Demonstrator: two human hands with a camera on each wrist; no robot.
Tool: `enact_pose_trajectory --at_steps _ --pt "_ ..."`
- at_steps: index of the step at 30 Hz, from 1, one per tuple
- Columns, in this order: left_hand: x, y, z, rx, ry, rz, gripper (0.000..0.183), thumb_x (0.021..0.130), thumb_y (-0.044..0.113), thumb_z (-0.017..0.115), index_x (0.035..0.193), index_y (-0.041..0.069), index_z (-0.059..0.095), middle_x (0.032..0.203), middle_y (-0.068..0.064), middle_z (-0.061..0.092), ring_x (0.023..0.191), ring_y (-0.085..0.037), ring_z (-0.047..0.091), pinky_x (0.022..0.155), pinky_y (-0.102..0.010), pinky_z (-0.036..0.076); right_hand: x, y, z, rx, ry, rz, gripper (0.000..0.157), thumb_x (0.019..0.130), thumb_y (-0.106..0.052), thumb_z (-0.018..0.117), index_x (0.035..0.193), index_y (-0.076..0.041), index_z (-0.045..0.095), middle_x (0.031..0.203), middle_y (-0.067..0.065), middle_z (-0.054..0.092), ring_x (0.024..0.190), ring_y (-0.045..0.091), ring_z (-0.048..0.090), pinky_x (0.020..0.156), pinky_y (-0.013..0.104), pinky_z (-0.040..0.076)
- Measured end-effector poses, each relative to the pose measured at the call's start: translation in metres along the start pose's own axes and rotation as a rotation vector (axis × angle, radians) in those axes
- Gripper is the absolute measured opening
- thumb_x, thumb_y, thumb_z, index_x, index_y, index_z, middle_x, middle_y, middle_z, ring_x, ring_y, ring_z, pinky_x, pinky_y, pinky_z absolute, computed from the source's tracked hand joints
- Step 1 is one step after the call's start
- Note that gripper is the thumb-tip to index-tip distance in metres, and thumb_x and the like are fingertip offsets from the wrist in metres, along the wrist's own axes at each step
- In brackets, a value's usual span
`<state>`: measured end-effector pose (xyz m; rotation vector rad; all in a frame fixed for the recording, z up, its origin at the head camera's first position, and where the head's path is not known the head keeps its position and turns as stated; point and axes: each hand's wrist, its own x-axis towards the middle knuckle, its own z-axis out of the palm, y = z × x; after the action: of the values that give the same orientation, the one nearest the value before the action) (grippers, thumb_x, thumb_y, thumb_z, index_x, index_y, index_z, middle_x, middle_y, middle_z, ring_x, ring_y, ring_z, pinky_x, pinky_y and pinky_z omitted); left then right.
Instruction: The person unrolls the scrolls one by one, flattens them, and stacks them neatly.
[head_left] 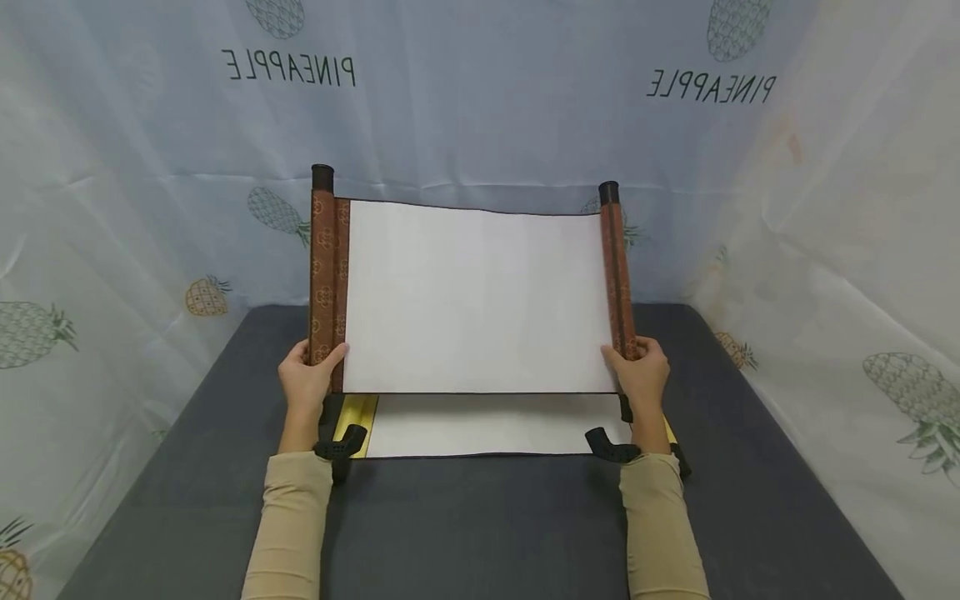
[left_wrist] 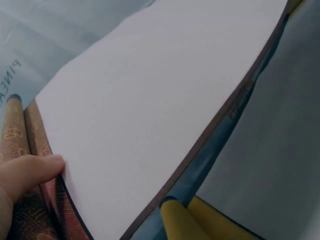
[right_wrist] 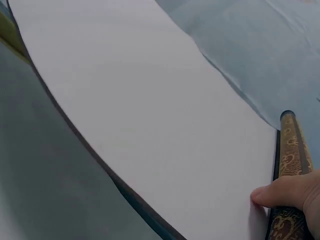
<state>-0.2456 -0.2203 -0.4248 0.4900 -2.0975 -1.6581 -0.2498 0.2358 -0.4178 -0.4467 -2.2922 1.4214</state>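
A brown-patterned scroll (head_left: 480, 300) is held up, unrolled to a blank white sheet with a thin dark edge. My left hand (head_left: 306, 382) grips its thicker left roller (head_left: 322, 267), the thumb lying over the brown border. On the other side, my right hand (head_left: 643, 375) holds the slimmer right roller (head_left: 617, 271), thumb on the sheet's edge in the right wrist view. Both rollers have black end caps at the top. Below and partly hidden behind it, a second scroll (head_left: 495, 429) with yellow borders lies spread on the table; its yellow roller (left_wrist: 182, 222) shows in the left wrist view.
A dark grey cloth covers the table (head_left: 480, 525). White curtains with pineapple prints (head_left: 480, 100) hang behind and at both sides. Black wrist straps (head_left: 341, 443) sit on both forearms, over tan sleeves.
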Motion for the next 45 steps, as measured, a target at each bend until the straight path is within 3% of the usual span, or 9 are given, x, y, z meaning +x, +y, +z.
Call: enact_pose_trajectory --at_steps 7,15,18,22,26,31,37,41,45 --pt "0.002 0.003 -0.003 -0.012 -0.043 0.008 0.053 0.087 0.023 0.07 0.133 0.003 0.052 0.106 0.003 0.06 0.076 0.013 0.053 0.065 -0.005 0.046 0.006 0.006 -0.004 -0.007 0.032 -0.055 0.05 0.086 -0.017 0.065 0.126 0.01 0.049 0.119 0.034 0.058 0.103 0.041 0.055 0.082 0.048 0.047" --pt "0.006 0.005 -0.005 0.046 -0.052 0.081 0.046 0.091 0.023 0.066 0.129 0.0 0.054 0.094 0.006 0.058 0.07 0.012 0.051 0.061 -0.009 0.045 0.012 0.006 -0.009 -0.081 0.071 -0.189 0.043 0.088 -0.02 0.066 0.121 0.007 0.057 0.098 0.029 0.066 0.066 0.004 0.048 0.057 0.016 0.038" --pt "0.008 0.006 -0.006 0.076 -0.053 0.093 0.047 0.092 0.024 0.064 0.131 0.001 0.053 0.1 -0.003 0.06 0.068 0.012 0.05 0.06 -0.009 0.044 0.012 0.005 -0.011 -0.125 0.055 -0.196 0.044 0.09 -0.022 0.064 0.122 0.007 0.057 0.1 0.029 0.063 0.073 0.017 0.056 0.061 0.023 0.041" --pt "0.009 0.006 -0.007 0.097 -0.061 0.089 0.049 0.093 0.026 0.062 0.134 0.002 0.051 0.11 -0.012 0.059 0.069 0.013 0.048 0.06 -0.008 0.043 0.012 0.004 -0.013 -0.174 0.023 -0.213 0.049 0.092 -0.024 0.062 0.127 0.01 0.054 0.109 0.032 0.058 0.094 0.043 0.058 0.073 0.046 0.049" --pt "0.009 0.005 -0.009 0.111 -0.054 0.091 0.049 0.094 0.028 0.061 0.134 0.002 0.051 0.108 -0.01 0.059 0.07 0.012 0.048 0.06 -0.009 0.043 0.011 0.005 -0.016 -0.185 -0.025 -0.223 0.053 0.094 -0.023 0.059 0.13 0.015 0.049 0.116 0.038 0.057 0.101 0.05 0.057 0.084 0.06 0.049" --pt "0.009 0.006 -0.011 0.12 -0.051 0.093 0.049 0.094 0.03 0.061 0.133 0.002 0.05 0.104 -0.005 0.059 0.07 0.011 0.049 0.061 -0.009 0.043 0.01 0.006 -0.016 -0.148 -0.086 -0.149 0.057 0.099 -0.022 0.051 0.139 0.015 0.036 0.13 0.04 0.05 0.115 0.052 0.053 0.094 0.061 0.047" --pt "0.011 0.008 -0.013 0.11 -0.028 0.102 0.048 0.093 0.028 0.062 0.132 0.002 0.052 0.1 0.0 0.058 0.07 0.012 0.049 0.061 -0.008 0.043 0.01 0.008 -0.013 -0.077 -0.064 -0.124 0.056 0.101 -0.022 0.046 0.143 0.011 0.032 0.134 0.036 0.048 0.116 0.049 0.054 0.092 0.057 0.049" --pt "0.011 0.009 -0.013 0.117 -0.024 0.098 0.049 0.093 0.029 0.062 0.133 0.002 0.051 0.104 -0.003 0.058 0.07 0.013 0.048 0.061 -0.007 0.043 0.011 0.009 -0.012 -0.048 -0.02 -0.103 0.055 0.098 -0.024 0.05 0.142 0.007 0.038 0.132 0.032 0.054 0.111 0.043 0.06 0.085 0.046 0.051" --pt "0.011 0.008 -0.014 0.119 -0.026 0.081 0.05 0.093 0.029 0.062 0.133 0.002 0.051 0.106 -0.004 0.059 0.07 0.012 0.048 0.061 -0.007 0.043 0.012 0.009 -0.013 -0.006 0.0 -0.07 0.061 0.092 -0.026 0.063 0.14 0.006 0.042 0.133 0.031 0.054 0.118 0.042 0.056 0.092 0.051 0.05"
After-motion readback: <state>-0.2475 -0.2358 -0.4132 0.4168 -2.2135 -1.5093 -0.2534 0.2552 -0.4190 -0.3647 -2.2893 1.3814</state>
